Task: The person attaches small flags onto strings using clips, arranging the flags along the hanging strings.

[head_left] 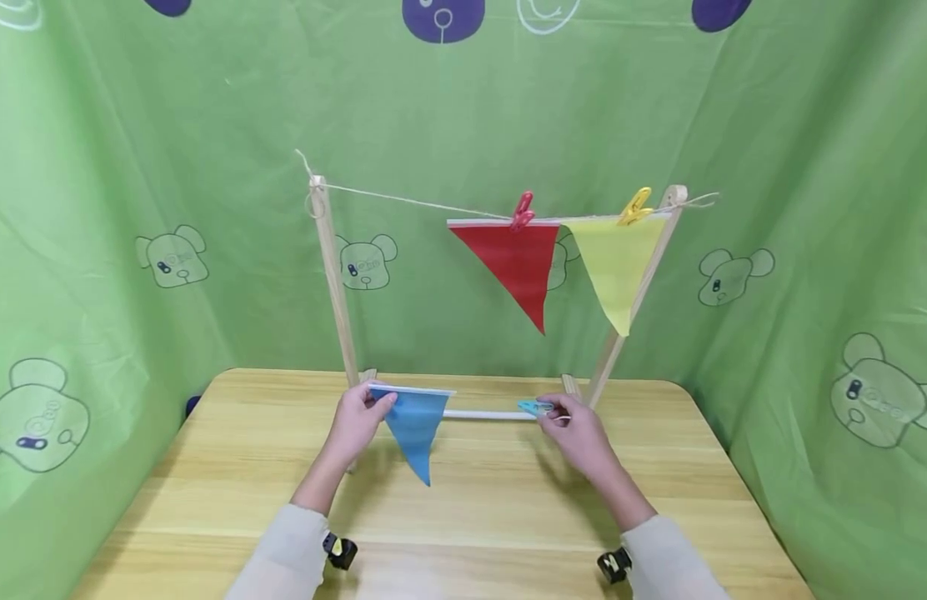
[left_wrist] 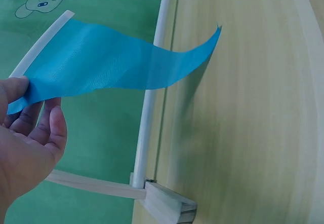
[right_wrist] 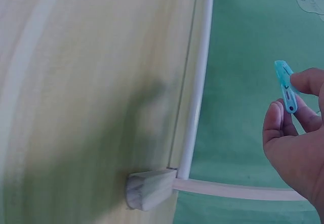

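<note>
A blue triangular pennant with a white top edge hangs from my left hand, which pinches its upper left corner. In the left wrist view the pennant stretches away from the thumb and its tip curls. My right hand pinches a light-blue clothespin between thumb and fingers; the clothespin shows whole in the right wrist view. Above both hands a string runs between two wooden posts. On it hang a red pennant under a red clothespin and a yellow pennant under a yellow clothespin.
The left post and right post stand on wooden feet on the table. A white rod joins them low down. Green curtains close in the back and both sides.
</note>
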Demonstrator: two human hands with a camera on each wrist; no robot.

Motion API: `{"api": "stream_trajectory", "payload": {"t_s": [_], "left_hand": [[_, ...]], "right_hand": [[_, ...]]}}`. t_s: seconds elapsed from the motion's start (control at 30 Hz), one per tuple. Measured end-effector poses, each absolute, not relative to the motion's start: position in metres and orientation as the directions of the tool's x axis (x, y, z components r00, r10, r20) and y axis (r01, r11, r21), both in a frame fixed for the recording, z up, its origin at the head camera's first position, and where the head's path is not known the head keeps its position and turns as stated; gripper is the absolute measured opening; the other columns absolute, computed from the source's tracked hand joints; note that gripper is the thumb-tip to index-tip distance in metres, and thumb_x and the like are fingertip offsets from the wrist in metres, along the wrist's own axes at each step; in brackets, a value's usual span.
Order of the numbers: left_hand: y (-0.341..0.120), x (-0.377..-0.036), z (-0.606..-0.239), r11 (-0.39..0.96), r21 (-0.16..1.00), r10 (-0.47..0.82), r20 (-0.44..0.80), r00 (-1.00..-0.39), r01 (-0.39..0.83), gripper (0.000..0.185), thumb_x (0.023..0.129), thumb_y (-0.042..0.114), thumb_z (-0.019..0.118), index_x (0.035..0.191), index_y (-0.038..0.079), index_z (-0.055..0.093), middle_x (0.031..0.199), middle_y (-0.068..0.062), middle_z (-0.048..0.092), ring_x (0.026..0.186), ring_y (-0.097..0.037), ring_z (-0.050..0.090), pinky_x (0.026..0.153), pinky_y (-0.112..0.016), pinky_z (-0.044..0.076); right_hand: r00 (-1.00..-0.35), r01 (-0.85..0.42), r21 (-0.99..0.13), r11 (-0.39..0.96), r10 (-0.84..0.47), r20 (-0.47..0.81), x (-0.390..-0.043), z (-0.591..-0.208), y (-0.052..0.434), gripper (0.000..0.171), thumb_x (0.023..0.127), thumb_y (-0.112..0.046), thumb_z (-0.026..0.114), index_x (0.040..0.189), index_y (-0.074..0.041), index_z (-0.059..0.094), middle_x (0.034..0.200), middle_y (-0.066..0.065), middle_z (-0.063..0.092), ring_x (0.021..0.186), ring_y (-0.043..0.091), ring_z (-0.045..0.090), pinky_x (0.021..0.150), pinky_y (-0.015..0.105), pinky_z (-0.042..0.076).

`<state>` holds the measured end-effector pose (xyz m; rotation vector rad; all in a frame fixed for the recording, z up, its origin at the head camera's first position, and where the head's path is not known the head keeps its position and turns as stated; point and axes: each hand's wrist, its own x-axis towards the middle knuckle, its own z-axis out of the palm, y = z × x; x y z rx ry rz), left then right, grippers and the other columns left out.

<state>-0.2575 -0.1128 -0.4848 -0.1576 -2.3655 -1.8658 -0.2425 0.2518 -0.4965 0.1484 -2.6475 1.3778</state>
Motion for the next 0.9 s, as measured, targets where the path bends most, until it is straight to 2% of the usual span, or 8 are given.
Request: {"api": "stream_trajectory", "payload": {"t_s": [0.13, 0.33, 0.63, 0.9], "left_hand": [[-0.114, -0.259, -0.481, 0.232, 0.958, -0.011, 0.175, -0.985, 0.168, 0.016, 0.098, 0.005, 0.068, 0.110, -0.005, 0.069, 0.092, -0.018, 0.068, 0.075, -0.012, 0.057, 0.065, -0.020, 0.051], [-0.115, -0.261, -0.475, 0.214, 0.960, -0.011, 0.188, -0.982, 0.181, 0.017, 0.098, 0.006, 0.068, 0.112, -0.005, 0.069, 0.101, -0.023, 0.070, 0.078, -0.013, 0.061, 0.066, -0.021, 0.054], [-0.116, -0.263, -0.462, 0.192, 0.960, -0.017, 0.209, -0.978, 0.202, 0.016, 0.098, 0.005, 0.068, 0.110, -0.005, 0.068, 0.104, -0.023, 0.073, 0.087, -0.012, 0.067, 0.076, -0.019, 0.057], [-0.116, -0.267, -0.450, 0.187, 0.961, -0.018, 0.211, -0.977, 0.204, 0.019, 0.099, 0.009, 0.067, 0.111, -0.006, 0.068, 0.103, -0.023, 0.072, 0.084, -0.013, 0.066, 0.076, -0.020, 0.057]], "right_hand": [[-0.985, -0.148, -0.815, 0.561, -0.011, 0.171, -0.242, -0.490, 0.251, 0.032, 0.095, -0.005, 0.070, 0.126, 0.000, 0.067, 0.109, 0.015, 0.060, 0.097, 0.020, 0.059, 0.078, 0.015, 0.054], [-0.986, -0.146, -0.839, 0.524, -0.006, 0.169, -0.242, -0.479, 0.250, 0.034, 0.095, -0.006, 0.070, 0.128, 0.001, 0.062, 0.110, 0.016, 0.062, 0.097, 0.021, 0.058, 0.079, 0.015, 0.054], [-0.975, -0.197, -0.823, 0.533, -0.019, 0.220, -0.240, -0.454, 0.246, 0.033, 0.095, -0.007, 0.071, 0.125, 0.002, 0.062, 0.108, 0.016, 0.062, 0.096, 0.022, 0.058, 0.076, 0.016, 0.054], [-0.957, -0.252, -0.804, 0.538, -0.018, 0.288, -0.240, -0.435, 0.243, 0.033, 0.095, -0.006, 0.072, 0.126, 0.004, 0.063, 0.111, 0.018, 0.062, 0.098, 0.021, 0.059, 0.081, 0.011, 0.052]]}}
